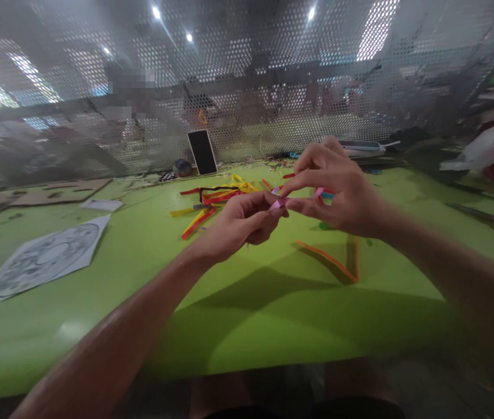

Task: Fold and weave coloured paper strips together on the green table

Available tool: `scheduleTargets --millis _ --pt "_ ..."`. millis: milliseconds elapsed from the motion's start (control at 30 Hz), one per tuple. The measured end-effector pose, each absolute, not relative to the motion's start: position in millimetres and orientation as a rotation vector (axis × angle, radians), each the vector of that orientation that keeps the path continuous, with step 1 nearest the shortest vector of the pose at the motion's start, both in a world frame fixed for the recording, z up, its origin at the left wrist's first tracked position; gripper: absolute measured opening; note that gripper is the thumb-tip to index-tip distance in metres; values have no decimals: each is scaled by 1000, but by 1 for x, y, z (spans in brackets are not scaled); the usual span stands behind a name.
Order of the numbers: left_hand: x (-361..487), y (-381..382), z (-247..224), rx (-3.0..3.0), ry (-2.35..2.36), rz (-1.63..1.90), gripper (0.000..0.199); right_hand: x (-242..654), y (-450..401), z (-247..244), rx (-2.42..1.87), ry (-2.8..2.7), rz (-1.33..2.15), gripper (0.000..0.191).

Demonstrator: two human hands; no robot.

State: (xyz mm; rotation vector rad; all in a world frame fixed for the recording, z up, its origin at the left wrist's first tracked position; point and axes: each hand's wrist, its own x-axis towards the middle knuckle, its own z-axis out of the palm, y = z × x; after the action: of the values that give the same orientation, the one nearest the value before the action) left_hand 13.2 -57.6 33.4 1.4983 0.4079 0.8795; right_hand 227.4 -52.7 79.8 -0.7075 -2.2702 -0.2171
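My left hand pinches a narrow pink strip between thumb and fingers, above the middle of the green table. Close against it on the right, my right hand has its thumb and index finger at the strip's other side; they seem to grip it, and a bit of pink also shows below the palm. Part of the strip is hidden by the fingers. Beneath the right hand lies a folded orange strip in a V shape. Behind the left hand is a loose heap of red, yellow and black strips.
On the left are a paper with a printed round pattern and cut-out cardboard. A phone-like dark slab leans against the perforated metal screen at the back. A plastic bag sits far right. The green table's front edge is near me.
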Motion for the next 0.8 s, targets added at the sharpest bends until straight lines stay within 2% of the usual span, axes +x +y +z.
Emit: scheduleTargets --millis 133,433,533,800 --pt "12 -60 35 1558 470 882 22 226 -58 79 -639 -2309 -134 23" --pt "13 -61 38 1725 550 893 27 226 -54 77 -623 -2329 -41 22" --pt "12 -59 37 1726 536 891 28 227 -55 75 -578 -2325 -64 18" --pt "14 -60 38 1746 501 894 34 227 -55 75 -508 -2319 -88 21"
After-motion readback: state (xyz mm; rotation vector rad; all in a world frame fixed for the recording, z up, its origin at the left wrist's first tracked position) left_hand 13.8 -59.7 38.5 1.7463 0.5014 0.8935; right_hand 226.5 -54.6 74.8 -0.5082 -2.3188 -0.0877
